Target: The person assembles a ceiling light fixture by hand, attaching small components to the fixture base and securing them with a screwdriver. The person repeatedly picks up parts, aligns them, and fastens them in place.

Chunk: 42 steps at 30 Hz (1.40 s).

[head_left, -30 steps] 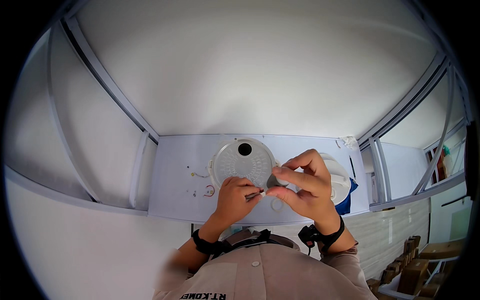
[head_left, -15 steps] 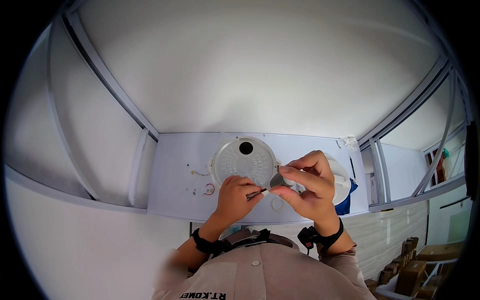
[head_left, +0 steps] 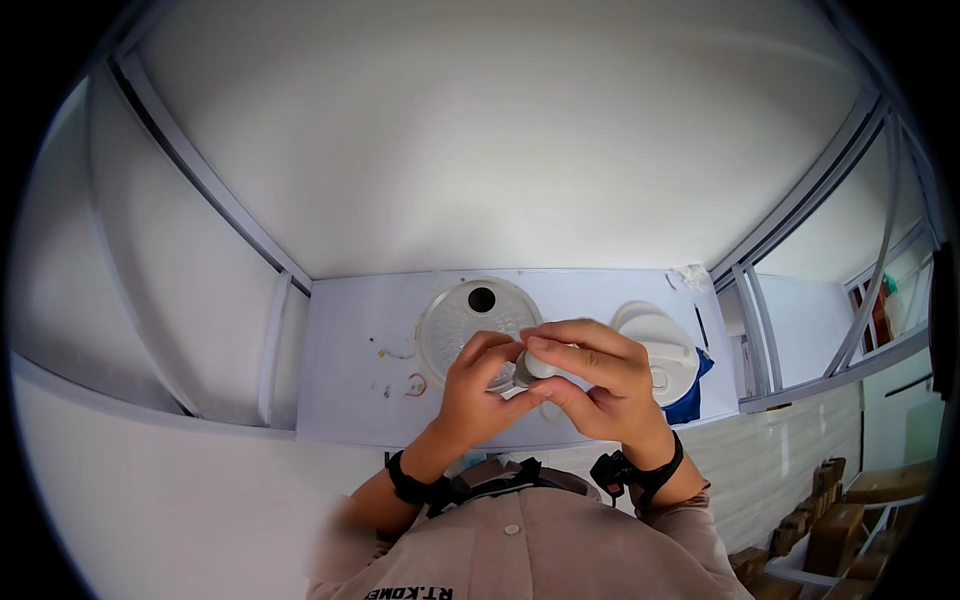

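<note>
Both hands meet over the near side of the table around a small grey cylindrical part with a rounded whitish end [head_left: 540,366]. My left hand [head_left: 474,392] is closed on its left side, thumb below and fingers above. From the right, my right hand [head_left: 612,382] grips the whitish end between thumb and fingers. Much of the part is hidden by the fingers. Just beyond my hands lies a round, pale translucent cover [head_left: 445,325] with a dark round spot [head_left: 482,299] near its far rim. A pale ring [head_left: 551,410] lies partly under my right hand.
At the right stands a white round lid-like piece [head_left: 640,325] with a raised bar, beside blue material [head_left: 688,408]. A red looped wire [head_left: 416,385] and short yellow-ended wire [head_left: 392,354] lie left. Metal frames [head_left: 270,350] flank the white table [head_left: 345,400]; cardboard boxes [head_left: 832,538] sit lower right.
My hands have come together on the grey part; before, it was in my right hand while my left held a small, thin dark-and-white item, now out of sight. The view has shifted slightly.
</note>
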{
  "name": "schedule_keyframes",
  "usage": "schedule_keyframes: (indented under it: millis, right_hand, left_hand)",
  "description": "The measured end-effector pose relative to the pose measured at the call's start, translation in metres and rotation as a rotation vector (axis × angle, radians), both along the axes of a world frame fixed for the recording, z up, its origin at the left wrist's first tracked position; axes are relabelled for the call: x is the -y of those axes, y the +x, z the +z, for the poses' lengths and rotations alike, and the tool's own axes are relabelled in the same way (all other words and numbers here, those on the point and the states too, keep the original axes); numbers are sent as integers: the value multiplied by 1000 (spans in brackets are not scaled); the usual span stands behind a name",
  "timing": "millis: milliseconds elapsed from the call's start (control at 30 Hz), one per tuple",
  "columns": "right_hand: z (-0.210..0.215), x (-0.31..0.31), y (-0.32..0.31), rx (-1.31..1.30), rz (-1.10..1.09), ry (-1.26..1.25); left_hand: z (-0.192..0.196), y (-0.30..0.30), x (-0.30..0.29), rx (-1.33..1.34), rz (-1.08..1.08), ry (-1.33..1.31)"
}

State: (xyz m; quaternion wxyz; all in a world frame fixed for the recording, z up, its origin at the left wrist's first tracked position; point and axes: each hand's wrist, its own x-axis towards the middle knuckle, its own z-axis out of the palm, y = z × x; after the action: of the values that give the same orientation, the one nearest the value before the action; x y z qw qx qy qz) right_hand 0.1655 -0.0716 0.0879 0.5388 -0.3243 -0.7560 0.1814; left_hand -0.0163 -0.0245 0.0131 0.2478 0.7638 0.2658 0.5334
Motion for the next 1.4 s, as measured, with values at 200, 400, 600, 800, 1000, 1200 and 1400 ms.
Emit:
schedule_keyframes:
  millis: [200, 400, 600, 800, 1000, 1200, 1400]
  right_hand:
    - [-10, -9, -2, -6, -122, 83]
    - [11, -7, -16, -91, -109, 20]
    - [-2, -5, 1, -23, -73, 9]
    - [7, -3, -6, 15, -147, 29]
    - [5, -3, -2, -25, -42, -54]
    - [-10, -6, 5, 20, -91, 53]
    - [12, -3, -8, -47, -30, 16]
  left_hand:
    - [-1, 7, -3, 96, -13, -19]
    - [6, -4, -6, 66, -131, -198]
    - [9, -3, -11, -28, -272, -29]
    - [10, -2, -5, -90, -129, -206]
    - [5, -11, -11, -87, -320, -215]
    - [7, 0, -9, -83, -177, 35]
    - [7, -11, -6, -63, -128, -182]
